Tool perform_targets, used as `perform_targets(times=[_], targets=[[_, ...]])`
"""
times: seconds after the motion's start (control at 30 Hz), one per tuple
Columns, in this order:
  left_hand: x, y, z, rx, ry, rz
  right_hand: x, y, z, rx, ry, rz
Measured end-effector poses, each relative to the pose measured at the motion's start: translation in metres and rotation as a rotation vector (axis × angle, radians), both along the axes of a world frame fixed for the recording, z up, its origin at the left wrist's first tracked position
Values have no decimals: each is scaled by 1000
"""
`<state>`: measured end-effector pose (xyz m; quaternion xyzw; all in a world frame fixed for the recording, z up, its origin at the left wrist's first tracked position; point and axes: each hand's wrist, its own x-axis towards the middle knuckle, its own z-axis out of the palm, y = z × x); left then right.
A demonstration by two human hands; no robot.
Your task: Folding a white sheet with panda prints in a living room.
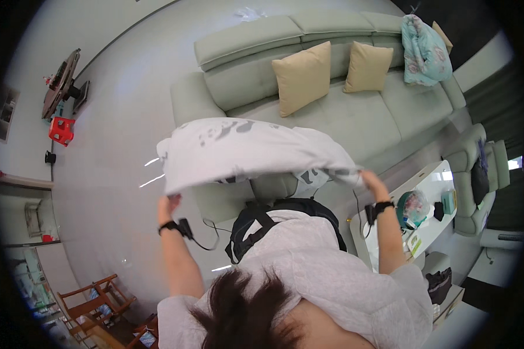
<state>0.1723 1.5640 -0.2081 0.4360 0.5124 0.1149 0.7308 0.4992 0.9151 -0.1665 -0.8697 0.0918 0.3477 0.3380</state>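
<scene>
A white panda-print blanket (250, 150) is stretched out in front of me, its grey pandas showing along the top and lower edge. My left hand (170, 205) grips its left end, the fingers partly hidden by the cloth. At the opposite end, my right hand (374, 183) is closed on the gathered edge. Between the hands the cloth bows upward in an arc, hiding part of the sofa seat behind it. Each wrist wears a black band with a small device and a cable.
Ahead stands a pale green sofa (239, 78) with beige cushions (303, 77) and a folded light-blue quilt (426, 52). To the right is a white coffee table (384, 230) bearing a bowl and boxes. A red stool (62, 131) and wooden chairs (96, 302) are at left.
</scene>
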Motion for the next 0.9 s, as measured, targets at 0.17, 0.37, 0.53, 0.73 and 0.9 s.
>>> perform_targets(times=[0.17,0.37,0.53,0.73,0.9], targets=[[-94,-143,-43,-412,-167,741,-84,-57,-116,-153,148,75],[-152,-218,-24,-303,40,865,-74,-19,-91,-330,208,292],[-181,-215,-24,-230,48,953,-29,17,-115,-315,58,444],[-194,-144,-34,292,780,57,-6,96,-100,-122,-158,596],[-68,13,13,697,1299,-631,-22,114,-76,91,-122,557]])
